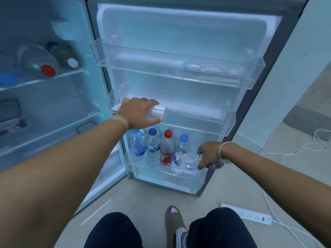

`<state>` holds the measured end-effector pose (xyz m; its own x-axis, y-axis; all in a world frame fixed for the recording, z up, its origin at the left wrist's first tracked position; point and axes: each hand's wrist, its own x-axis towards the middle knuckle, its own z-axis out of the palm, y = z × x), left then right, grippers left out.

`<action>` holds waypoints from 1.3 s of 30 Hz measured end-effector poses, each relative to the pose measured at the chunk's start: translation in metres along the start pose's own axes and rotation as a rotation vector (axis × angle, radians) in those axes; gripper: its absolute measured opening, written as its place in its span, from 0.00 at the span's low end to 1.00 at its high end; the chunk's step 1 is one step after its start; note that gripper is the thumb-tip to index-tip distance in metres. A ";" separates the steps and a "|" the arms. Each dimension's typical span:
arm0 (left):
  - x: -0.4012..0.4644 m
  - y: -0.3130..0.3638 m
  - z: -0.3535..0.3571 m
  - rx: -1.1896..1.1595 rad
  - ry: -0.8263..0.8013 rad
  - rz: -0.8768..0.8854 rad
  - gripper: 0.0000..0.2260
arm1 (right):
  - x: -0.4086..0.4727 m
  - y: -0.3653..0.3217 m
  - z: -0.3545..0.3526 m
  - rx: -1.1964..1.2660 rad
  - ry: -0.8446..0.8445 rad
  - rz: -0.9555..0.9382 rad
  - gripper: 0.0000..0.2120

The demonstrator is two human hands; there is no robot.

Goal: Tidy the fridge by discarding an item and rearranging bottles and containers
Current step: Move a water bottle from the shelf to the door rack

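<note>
My left hand is closed around a white container at the left end of the middle door shelf. My right hand grips a clear plastic bottle with a red and white label, held tilted over the right part of the bottom door shelf. Several water bottles stand upright in that bottom shelf: two with blue caps at the left, one red-capped bottle, and another blue-capped one behind the held bottle.
The top door shelf holds a clear egg tray. Inside the fridge at left, bottles lie on a glass shelf. A white power strip and cables lie on the floor at right. My feet are below.
</note>
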<state>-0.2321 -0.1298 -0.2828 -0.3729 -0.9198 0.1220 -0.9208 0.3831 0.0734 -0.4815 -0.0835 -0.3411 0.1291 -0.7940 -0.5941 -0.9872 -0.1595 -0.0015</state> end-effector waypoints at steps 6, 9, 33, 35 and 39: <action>0.001 0.001 0.000 0.000 0.005 -0.002 0.33 | 0.040 0.007 0.016 -0.010 -0.124 0.101 0.15; 0.002 0.001 0.001 -0.004 0.008 -0.005 0.32 | 0.052 0.003 0.018 -0.043 -0.137 0.115 0.26; -0.001 0.004 -0.001 -0.014 0.000 -0.040 0.32 | 0.117 0.011 0.076 -0.089 0.342 0.098 0.17; -0.001 0.004 -0.001 -0.011 -0.006 -0.040 0.32 | 0.118 0.011 0.077 -0.044 0.356 0.096 0.16; -0.001 0.004 -0.001 -0.002 -0.009 -0.038 0.31 | 0.116 0.010 0.077 0.006 0.367 0.091 0.16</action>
<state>-0.2350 -0.1277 -0.2812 -0.3386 -0.9345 0.1097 -0.9342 0.3478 0.0796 -0.4836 -0.1319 -0.4720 0.0646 -0.9623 -0.2644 -0.9966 -0.0758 0.0325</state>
